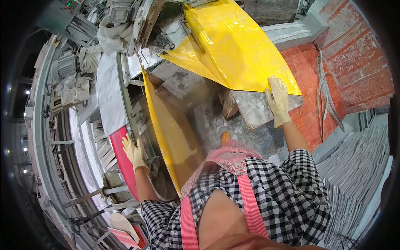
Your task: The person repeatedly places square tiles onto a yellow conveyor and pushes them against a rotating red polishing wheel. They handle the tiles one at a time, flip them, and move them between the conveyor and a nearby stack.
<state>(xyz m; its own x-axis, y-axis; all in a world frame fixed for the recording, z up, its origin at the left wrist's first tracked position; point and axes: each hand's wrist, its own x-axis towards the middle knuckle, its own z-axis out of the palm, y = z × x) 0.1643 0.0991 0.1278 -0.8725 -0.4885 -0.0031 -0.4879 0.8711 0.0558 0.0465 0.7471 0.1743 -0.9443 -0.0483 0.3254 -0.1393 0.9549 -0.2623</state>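
My left hand (134,153), in a cream rubber glove, rests at the edge of a red panel (123,158) beside a metal rail; its fingers are spread. On the right, my right hand (278,100), in a matching glove, lies with fingers stretched out on the near edge of a glossy yellow sheet (243,46). The sheet drapes over a stack of grey slabs (254,109). A second yellow sheet (171,133) hangs upright between my hands. Beyond the red panel, a marbled white slab (111,93) lies along the machine.
A motor (66,66) and dusty machine parts stand at the far left. At the right are an orange-red board (306,75), loose pale straps (324,91) and a big stack of thin grey strips (358,175). A concrete floor (212,125) shows below.
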